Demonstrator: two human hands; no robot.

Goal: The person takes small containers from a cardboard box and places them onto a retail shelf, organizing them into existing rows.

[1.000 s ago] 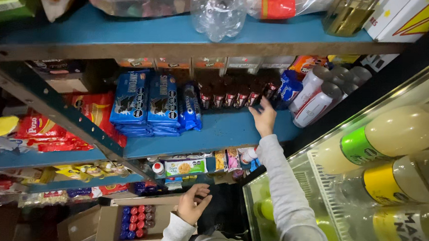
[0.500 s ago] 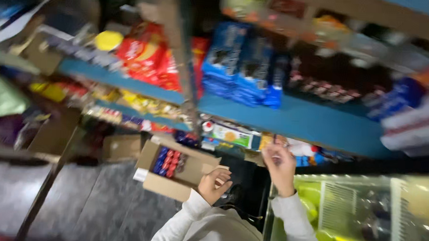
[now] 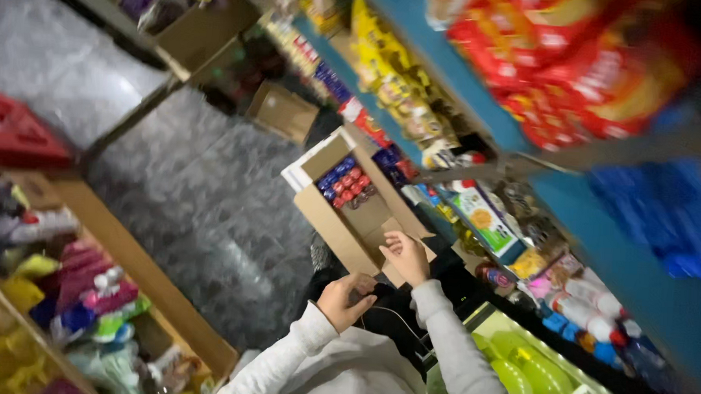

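Both hands have dropped from the shelf toward the open cardboard box (image 3: 342,212) on the floor. Right hand (image 3: 405,257) hovers at the box's flap, fingers loosely curled, grasping nothing I can see. Left hand (image 3: 347,299) is clenched around something dark; what, I cannot tell. Red and blue packets (image 3: 346,183) fill the box.

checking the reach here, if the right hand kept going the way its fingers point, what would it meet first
Probably the open cardboard box: the right hand already hovers at its near flap, fingers aimed toward the red and blue caps inside. Depth is unclear in this blurred view.
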